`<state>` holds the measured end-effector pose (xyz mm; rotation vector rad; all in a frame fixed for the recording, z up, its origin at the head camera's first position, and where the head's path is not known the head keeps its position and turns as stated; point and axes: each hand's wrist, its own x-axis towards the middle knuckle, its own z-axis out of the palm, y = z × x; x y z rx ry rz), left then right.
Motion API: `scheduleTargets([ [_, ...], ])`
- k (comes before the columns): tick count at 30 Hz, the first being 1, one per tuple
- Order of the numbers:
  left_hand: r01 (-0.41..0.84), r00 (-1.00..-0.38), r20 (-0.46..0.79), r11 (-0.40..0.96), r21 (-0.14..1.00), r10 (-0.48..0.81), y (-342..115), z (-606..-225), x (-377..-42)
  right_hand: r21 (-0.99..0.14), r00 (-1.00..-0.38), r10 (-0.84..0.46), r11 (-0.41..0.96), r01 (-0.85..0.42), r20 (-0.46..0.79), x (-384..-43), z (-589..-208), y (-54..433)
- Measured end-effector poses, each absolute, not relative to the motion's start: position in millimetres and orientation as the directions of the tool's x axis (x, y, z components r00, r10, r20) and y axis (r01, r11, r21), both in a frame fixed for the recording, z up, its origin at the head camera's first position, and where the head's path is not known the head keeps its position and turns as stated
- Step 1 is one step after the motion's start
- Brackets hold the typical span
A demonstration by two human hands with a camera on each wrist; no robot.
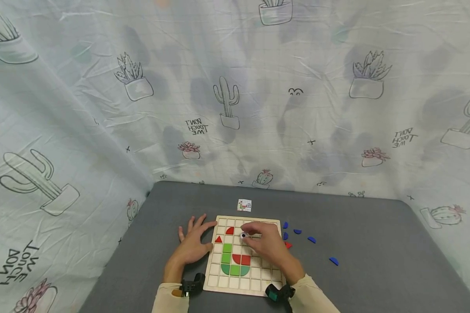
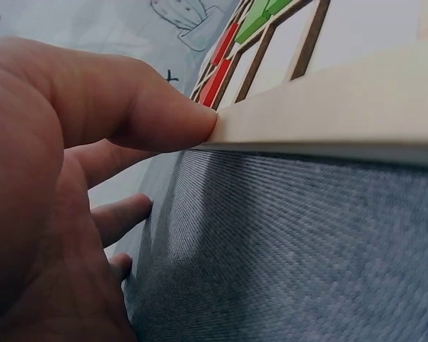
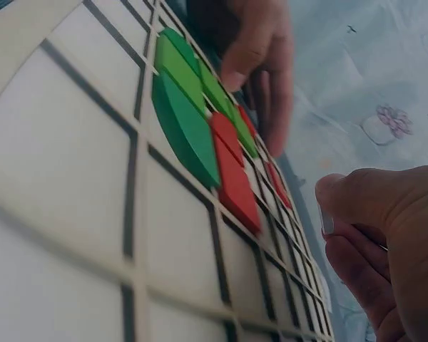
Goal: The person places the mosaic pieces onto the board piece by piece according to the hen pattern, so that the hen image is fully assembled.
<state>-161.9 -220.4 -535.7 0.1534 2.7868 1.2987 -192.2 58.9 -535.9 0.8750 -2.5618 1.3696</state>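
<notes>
A wooden grid board [image 1: 233, 283] lies on the grey table. Thumb and fingers of my right hand [image 1: 268, 243] pinch a small white piece with a black dot [image 1: 243, 235] over its upper middle; edge-on, the white piece [image 3: 327, 219] shows between the fingertips in the right wrist view. My left hand [image 1: 195, 245] rests spread at the board's left side, its thumb [image 2: 178, 128] against the edge. Set in the cells are a red quarter-round [image 1: 229, 231], a red triangle [image 1: 218, 239], green squares [image 1: 227, 248], dark green quarter-rounds [image 1: 225, 269] and a red square [image 1: 246, 260].
Right of the board lie several blue half-round pieces [image 1: 311, 239] and a red piece [image 1: 288, 245] partly hidden by my right hand. A small printed pattern card [image 1: 244, 205] is beyond the board's far edge. A cactus-print cloth [image 1: 258, 143] hangs behind the table.
</notes>
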Motion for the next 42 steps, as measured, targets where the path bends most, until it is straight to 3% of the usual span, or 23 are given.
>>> scheduleTargets([
  [12, 0.068, -0.994, -0.005, 0.657, 0.751, 0.109, -218.1, -535.3, -162.9, -0.702, -0.790, -0.548, 0.448, -0.554, 0.274, -195.7, -539.5, 26.1],
  [20, 0.077, -0.993, 0.002, 0.651, 0.755, 0.115, -217.4, -534.4, -163.2, -0.576, -0.758, -0.574, 0.522, -0.630, 0.309, -194.2, -537.7, 20.4],
  [42, 0.112, -0.992, 0.051, 0.628, 0.770, 0.114, -219.1, -537.8, -163.1, -0.576, -0.731, -0.597, 0.486, -0.657, 0.331, -198.9, -539.7, 14.7],
])
